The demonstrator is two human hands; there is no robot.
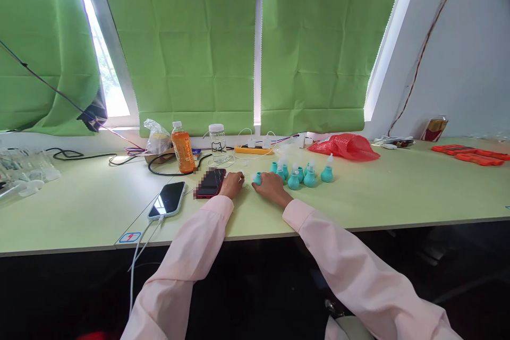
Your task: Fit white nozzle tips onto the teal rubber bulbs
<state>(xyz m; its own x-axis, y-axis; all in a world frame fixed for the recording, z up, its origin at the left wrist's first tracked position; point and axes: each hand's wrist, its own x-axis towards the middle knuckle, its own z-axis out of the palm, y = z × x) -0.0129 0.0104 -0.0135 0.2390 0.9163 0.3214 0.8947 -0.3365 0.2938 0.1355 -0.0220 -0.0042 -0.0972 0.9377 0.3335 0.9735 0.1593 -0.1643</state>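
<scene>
Several teal bulbs (309, 178) stand in a group on the pale green table (358, 196), most with clear pointed tips. My right hand (271, 188) is closed around another teal bulb (257, 178) at the left of the group; its upper part shows an open neck. Beside a dark phone in a red case (211, 183), my left hand (232, 185) rests low over the table with its fingers bent together. Something small and clear seems to be at its fingertips, too small to make out.
A white phone (167, 200) with a cable lies front left. Behind stand an orange drink bottle (183, 149), a clear bottle (218, 144) and a yellow power strip (254, 150). A red plastic bag (346, 146) and orange-handled tools (474, 155) lie to the right.
</scene>
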